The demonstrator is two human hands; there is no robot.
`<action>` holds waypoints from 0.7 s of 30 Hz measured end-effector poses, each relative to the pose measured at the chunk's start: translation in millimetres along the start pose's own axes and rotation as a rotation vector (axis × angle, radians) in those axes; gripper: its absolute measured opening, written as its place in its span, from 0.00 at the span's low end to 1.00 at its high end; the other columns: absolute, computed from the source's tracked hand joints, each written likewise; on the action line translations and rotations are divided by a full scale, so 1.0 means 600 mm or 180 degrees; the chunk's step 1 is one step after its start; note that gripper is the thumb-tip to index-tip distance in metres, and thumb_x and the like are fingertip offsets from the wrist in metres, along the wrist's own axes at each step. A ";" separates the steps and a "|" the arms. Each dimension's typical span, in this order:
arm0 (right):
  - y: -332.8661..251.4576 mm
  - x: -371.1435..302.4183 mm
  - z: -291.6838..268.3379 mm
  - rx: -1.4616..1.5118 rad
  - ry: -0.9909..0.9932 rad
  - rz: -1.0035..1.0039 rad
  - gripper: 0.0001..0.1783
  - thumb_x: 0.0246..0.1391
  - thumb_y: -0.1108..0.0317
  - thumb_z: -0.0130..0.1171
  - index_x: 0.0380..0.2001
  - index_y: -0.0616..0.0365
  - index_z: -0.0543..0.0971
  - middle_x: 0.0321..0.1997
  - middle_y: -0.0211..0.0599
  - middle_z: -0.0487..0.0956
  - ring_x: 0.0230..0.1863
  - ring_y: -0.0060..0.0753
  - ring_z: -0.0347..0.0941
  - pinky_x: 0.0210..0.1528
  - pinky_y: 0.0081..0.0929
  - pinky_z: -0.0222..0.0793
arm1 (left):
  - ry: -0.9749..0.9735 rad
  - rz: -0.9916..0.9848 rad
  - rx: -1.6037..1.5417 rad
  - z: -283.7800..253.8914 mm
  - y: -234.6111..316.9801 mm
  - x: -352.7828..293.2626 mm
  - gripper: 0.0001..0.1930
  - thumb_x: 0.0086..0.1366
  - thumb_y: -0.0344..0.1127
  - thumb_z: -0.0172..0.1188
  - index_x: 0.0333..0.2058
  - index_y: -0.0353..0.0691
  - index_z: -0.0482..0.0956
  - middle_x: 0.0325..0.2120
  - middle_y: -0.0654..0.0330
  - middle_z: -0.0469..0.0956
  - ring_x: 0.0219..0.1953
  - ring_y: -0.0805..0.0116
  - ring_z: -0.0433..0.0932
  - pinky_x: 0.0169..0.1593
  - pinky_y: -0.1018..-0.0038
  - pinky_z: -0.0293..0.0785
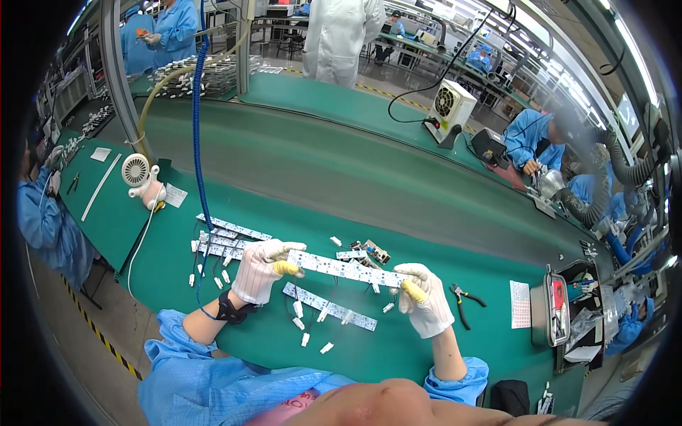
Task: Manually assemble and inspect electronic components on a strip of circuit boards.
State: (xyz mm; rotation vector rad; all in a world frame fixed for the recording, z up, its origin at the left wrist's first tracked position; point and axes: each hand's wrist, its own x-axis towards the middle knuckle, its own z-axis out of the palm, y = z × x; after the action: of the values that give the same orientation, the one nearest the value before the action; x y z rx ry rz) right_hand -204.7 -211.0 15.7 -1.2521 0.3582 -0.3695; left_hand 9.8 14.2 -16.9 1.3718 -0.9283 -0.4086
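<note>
The L hand (261,275) is pinching one end of a long white strip (344,268) & the R hand (428,304) is pinching the other end, so the hands are sitting apart w/ the strip running between them. The strip is showing its tiny parts & is looking lifted off the green table (490,355), but I can't tell how high. The step in hand is prob. holding it out flat to look it over or line it up. The next move is prob. calling for both hands to be going slow & level, b/c a thin strip could be bending. Nearer the person than the strip, a 2nd strip (330,307) is lying w/ white plugs (298,309) about it. L of the strip, a bunch of strips (222,246) is lying. Just past the strip, small boards (375,252) are resting. R of the strip, pliers (462,305) are lying w/ handles spread. Far R of the strip, a silver tin (540,316) is holding a red thing (557,292), can't tell what. Even farther R of the strip, a dark bin (567,367) is holding clear bags (585,326), white paper (582,354) & bits too small to tell.
</note>
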 end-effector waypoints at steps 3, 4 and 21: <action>-0.002 0.003 0.002 -0.0035 0.0025 0.0049 0.15 0.53 0.70 0.57 0.43 0.64 0.72 0.26 0.38 0.77 0.15 0.17 0.65 0.17 0.14 0.60 | 0.0030 -0.0024 -0.0038 0.001 0.006 0.001 0.20 0.54 0.37 0.65 0.41 0.29 0.77 0.27 0.54 0.80 0.27 0.69 0.80 0.34 0.78 0.78; -0.002 0.003 0.001 -0.0035 0.0031 0.0048 0.15 0.53 0.70 0.57 0.43 0.64 0.72 0.26 0.38 0.77 0.15 0.17 0.65 0.17 0.14 0.60 | 0.0034 -0.0069 -0.0153 0.002 0.007 0.001 0.20 0.54 0.37 0.65 0.41 0.29 0.77 0.27 0.54 0.80 0.27 0.69 0.80 0.33 0.78 0.78; -0.012 0.003 0.001 0.0045 0.0092 0.0109 0.14 0.53 0.70 0.57 0.43 0.62 0.72 0.27 0.36 0.77 0.16 0.17 0.65 0.18 0.13 0.59 | 0.0094 -0.0206 -0.0615 0.013 0.000 0.009 0.22 0.53 0.38 0.66 0.42 0.27 0.76 0.28 0.54 0.80 0.27 0.69 0.80 0.34 0.77 0.78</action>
State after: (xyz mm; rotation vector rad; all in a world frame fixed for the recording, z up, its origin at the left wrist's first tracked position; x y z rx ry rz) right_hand -203.4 -213.3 22.8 -1.2264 0.4007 -0.3605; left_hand 7.1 5.2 -15.5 1.2301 -0.8004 -0.5126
